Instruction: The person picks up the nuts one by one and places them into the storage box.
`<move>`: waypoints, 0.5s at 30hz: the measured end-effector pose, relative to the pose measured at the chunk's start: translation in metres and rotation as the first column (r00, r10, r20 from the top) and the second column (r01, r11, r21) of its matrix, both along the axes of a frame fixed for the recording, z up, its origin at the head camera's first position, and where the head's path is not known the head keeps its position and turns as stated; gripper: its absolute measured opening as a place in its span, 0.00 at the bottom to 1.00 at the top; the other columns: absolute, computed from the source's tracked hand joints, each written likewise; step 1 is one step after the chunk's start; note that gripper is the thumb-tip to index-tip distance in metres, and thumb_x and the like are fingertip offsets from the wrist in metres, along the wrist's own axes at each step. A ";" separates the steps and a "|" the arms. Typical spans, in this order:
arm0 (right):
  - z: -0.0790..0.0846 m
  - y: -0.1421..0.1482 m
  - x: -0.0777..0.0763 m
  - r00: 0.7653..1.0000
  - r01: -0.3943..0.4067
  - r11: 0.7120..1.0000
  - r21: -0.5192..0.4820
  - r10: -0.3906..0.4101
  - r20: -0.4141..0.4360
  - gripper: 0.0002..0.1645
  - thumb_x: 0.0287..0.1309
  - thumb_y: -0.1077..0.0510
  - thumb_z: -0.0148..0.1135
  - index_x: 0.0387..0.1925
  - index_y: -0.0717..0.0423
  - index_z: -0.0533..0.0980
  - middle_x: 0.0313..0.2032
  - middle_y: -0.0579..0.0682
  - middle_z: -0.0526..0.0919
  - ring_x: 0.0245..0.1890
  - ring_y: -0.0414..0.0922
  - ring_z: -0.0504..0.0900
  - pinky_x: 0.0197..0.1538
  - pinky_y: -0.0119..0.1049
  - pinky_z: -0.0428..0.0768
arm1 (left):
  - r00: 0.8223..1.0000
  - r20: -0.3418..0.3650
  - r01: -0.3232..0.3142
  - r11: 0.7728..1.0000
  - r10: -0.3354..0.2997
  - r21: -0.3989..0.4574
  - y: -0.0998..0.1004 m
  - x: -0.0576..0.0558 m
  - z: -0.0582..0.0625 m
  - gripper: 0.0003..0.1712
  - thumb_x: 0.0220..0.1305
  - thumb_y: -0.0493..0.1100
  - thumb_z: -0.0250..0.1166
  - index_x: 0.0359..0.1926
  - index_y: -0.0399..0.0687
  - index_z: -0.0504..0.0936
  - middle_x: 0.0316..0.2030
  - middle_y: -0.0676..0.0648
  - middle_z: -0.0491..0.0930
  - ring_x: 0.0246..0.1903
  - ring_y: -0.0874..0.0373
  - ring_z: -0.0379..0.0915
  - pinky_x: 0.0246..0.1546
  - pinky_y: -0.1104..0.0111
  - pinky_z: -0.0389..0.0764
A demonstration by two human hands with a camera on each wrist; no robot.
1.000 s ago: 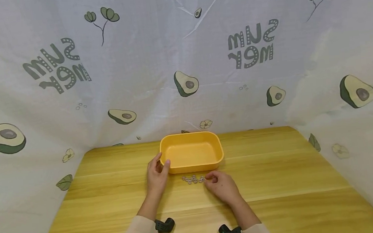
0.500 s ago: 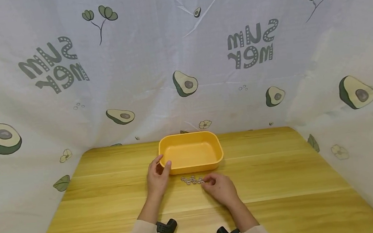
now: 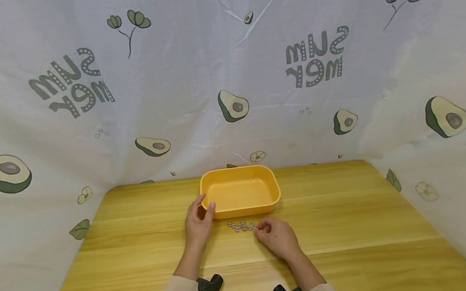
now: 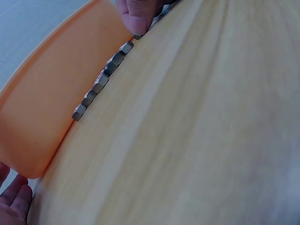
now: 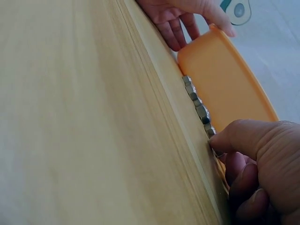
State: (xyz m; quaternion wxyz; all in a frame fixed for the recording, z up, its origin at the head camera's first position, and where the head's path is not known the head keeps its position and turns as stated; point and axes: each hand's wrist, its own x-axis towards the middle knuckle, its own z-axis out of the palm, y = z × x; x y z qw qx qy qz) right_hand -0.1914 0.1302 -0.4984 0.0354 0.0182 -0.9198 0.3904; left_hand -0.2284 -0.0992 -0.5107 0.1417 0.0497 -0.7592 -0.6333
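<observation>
A yellow-orange plastic bin (image 3: 242,212) stands at the back middle of the table. My left hand (image 3: 197,226) holds its near left corner, the thumb over the rim and the other fingers along the outside wall. Several metal hex nuts (image 3: 243,227) lie in a staggered row just in front of the bin; they also line its base in the left wrist view. At the right end of that row my right hand (image 3: 279,238) pinches one nut (image 3: 256,229) between thumb and index fingertip, low at the tabletop. The right wrist view mostly hides this nut behind the thumb.
The wood-grain table (image 3: 345,219) extends to both sides and toward me. A pale curtain (image 3: 289,127) printed with avocados hangs close behind the bin and along both sides. Black wrist cameras (image 3: 210,284) sit at both cuffs.
My right fingertips have shifted slightly toward me, and the nut at them now sits a little forward of the row's right end. The left hand stays at the bin corner.
</observation>
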 end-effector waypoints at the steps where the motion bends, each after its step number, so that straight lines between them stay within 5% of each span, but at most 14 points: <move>1: 0.000 0.000 0.000 1.000 0.000 1.000 0.002 0.000 0.001 0.04 0.55 0.55 0.73 0.29 0.48 0.83 0.20 0.39 0.77 0.22 0.37 0.72 0.29 0.32 0.71 | 1.000 0.001 -0.003 1.000 0.003 -0.003 0.000 0.000 0.000 0.31 0.69 0.55 0.67 0.69 0.53 0.75 0.63 0.41 0.74 0.61 0.45 0.75 0.65 0.51 0.77; 15: 0.003 -0.002 0.002 1.000 0.007 0.996 -0.083 -0.005 0.028 0.05 0.57 0.56 0.72 0.34 0.51 0.84 0.19 0.42 0.75 0.20 0.38 0.71 0.26 0.29 0.69 | 0.999 -0.021 -0.029 0.999 0.028 -0.042 0.000 0.002 0.000 0.29 0.69 0.54 0.67 0.69 0.55 0.76 0.62 0.42 0.76 0.59 0.47 0.76 0.63 0.52 0.78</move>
